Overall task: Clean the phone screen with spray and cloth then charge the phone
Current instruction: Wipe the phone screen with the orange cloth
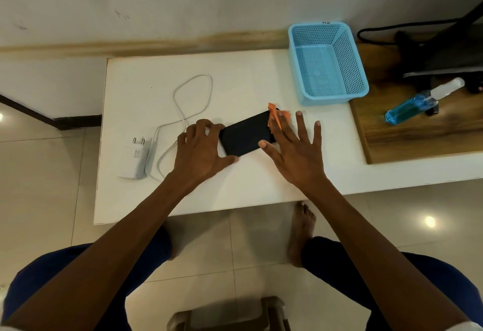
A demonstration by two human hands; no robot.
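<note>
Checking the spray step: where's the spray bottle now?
Head view, far right: the spray bottle lies on its side on the wooden board, right of the blue basket.

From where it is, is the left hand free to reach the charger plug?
Probably yes. The left hand only steadies the phone with curled fingertips, and the charger plug lies just to its left on the table, nothing between but cable.
</note>
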